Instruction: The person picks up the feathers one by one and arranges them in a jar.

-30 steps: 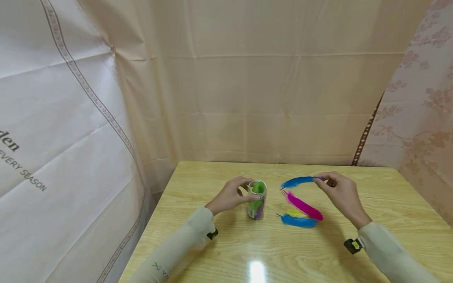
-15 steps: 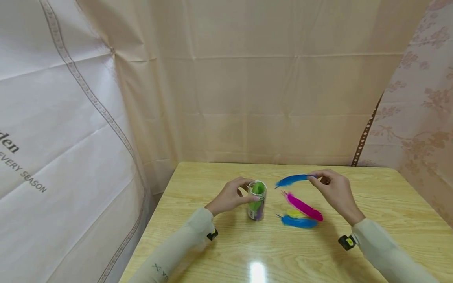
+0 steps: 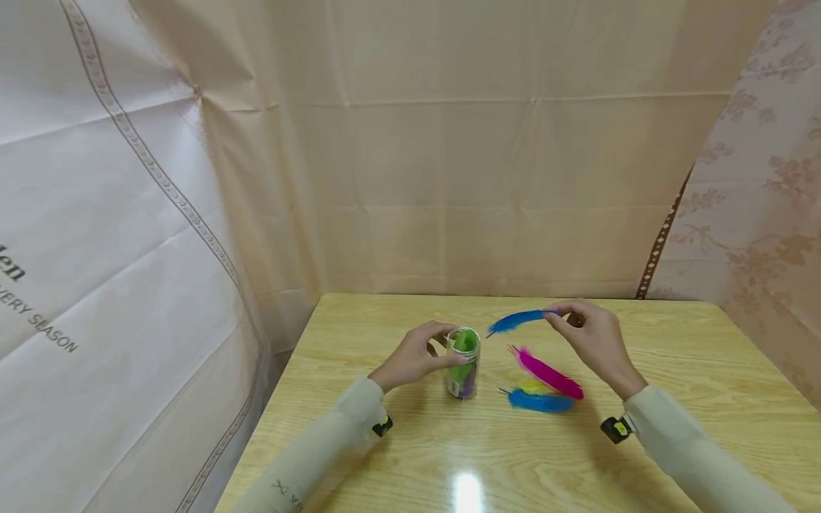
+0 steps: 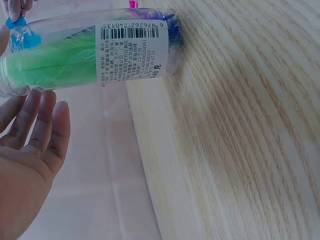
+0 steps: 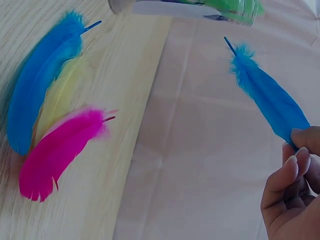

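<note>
Near the middle of the table, my left hand (image 3: 420, 356) grips a clear jar (image 3: 465, 385) by its upper part, thumb on the near side. The jar stands upright, mouth uncovered, with a green feather (image 4: 55, 61) and some purple and blue ones inside; a barcode label (image 4: 131, 52) is on its side. My right hand (image 3: 593, 338) pinches a blue feather (image 5: 272, 100) by its tip, the quill pointing left toward the jar's mouth and apart from it. Below it on the table lie a pink feather (image 5: 62, 155), a yellow feather (image 5: 62, 95) and another blue feather (image 5: 45, 82).
The wooden table (image 3: 359, 456) has its far edge against a beige cloth (image 3: 436, 178). A white printed cloth (image 3: 128, 285) hangs at the left, a flowered one (image 3: 763, 214) at the right.
My right hand has moved left and slightly away from me, bringing the blue feather's quill closer to the jar. The left hand keeps its grip on the jar.
</note>
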A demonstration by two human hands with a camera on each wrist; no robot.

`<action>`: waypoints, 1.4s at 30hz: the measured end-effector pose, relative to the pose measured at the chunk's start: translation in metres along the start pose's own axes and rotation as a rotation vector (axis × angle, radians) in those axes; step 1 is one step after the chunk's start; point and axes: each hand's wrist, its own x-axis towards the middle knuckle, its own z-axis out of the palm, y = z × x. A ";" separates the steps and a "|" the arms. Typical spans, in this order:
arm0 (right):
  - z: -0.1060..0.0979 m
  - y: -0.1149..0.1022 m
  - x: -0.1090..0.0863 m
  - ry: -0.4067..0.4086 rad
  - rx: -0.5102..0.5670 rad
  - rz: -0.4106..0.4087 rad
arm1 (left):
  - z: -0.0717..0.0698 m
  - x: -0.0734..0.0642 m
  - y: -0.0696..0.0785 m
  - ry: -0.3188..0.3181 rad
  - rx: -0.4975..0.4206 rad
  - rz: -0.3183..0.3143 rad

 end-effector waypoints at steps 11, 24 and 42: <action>0.004 -0.006 0.004 0.003 0.009 -0.005 | 0.000 0.000 -0.002 0.005 -0.008 0.006; 0.007 -0.015 0.010 0.022 0.035 -0.004 | 0.000 0.000 0.001 -0.003 -0.011 0.004; 0.014 -0.032 0.015 0.036 0.124 -0.085 | 0.000 0.000 0.000 -0.005 -0.005 -0.004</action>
